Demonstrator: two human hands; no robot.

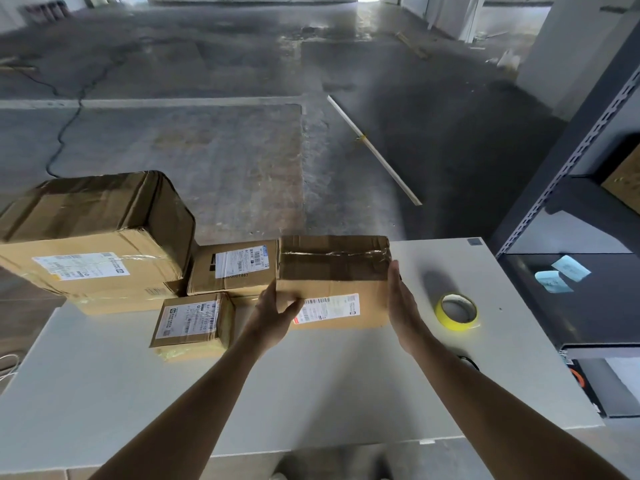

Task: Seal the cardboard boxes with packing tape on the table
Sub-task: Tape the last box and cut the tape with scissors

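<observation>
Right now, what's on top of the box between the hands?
On the box, a wrinkled tape strip runs along the top seam; nothing else. Closed flaps hide the contents. The left hand grips its left corner; the right hand lies flat against its right side.

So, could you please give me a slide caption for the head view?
Left hand grips and right hand presses a cardboard box at the table, yellow tape roll beside it.

Brown cardboard boxes (334, 282) with white labels (327, 308); yellow tape roll (457, 311); pale grey table (311, 386); blue notes (561, 273), right.
</observation>
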